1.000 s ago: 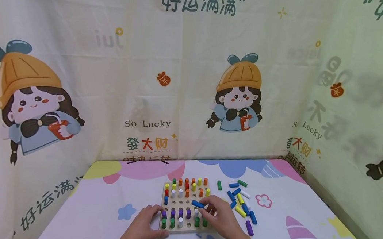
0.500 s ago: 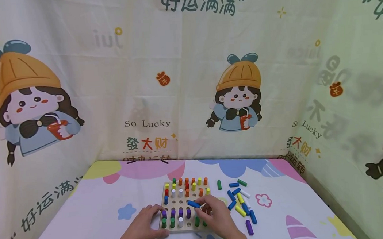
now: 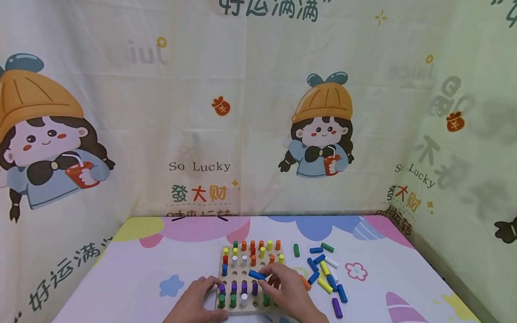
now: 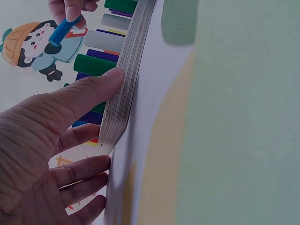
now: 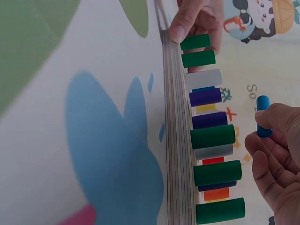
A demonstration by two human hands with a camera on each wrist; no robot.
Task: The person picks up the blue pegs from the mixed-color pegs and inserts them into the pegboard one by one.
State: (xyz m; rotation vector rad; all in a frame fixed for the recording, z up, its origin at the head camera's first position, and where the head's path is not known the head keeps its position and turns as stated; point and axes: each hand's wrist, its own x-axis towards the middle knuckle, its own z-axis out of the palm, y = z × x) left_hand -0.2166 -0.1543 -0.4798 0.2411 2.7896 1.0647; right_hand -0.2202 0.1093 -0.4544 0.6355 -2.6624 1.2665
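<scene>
Right hand (image 3: 284, 289) pinches a blue peg (image 3: 256, 275) near one end, thumb against fingertips; peg lies slantwise above the middle of the pegboard (image 3: 250, 310), clear of the standing pegs (image 3: 234, 287). Left hand (image 3: 191, 304) clamped round the board's near-left corner, thumb on the front edge. Peg looks light, stiff, smooth; likely rolls or slips if pinched off-centre, unlikely to break. Best hold: upper end of the barrel, lower end left free. Board appears rigid, layered, probably light enough to slide unless steadied at its edges. Bare holes across the middle rows; upright pegs crowd front and back. Loose pegs (image 3: 341, 293) clutter the counter (image 3: 128, 278) right of the board; left side roomier.
</scene>
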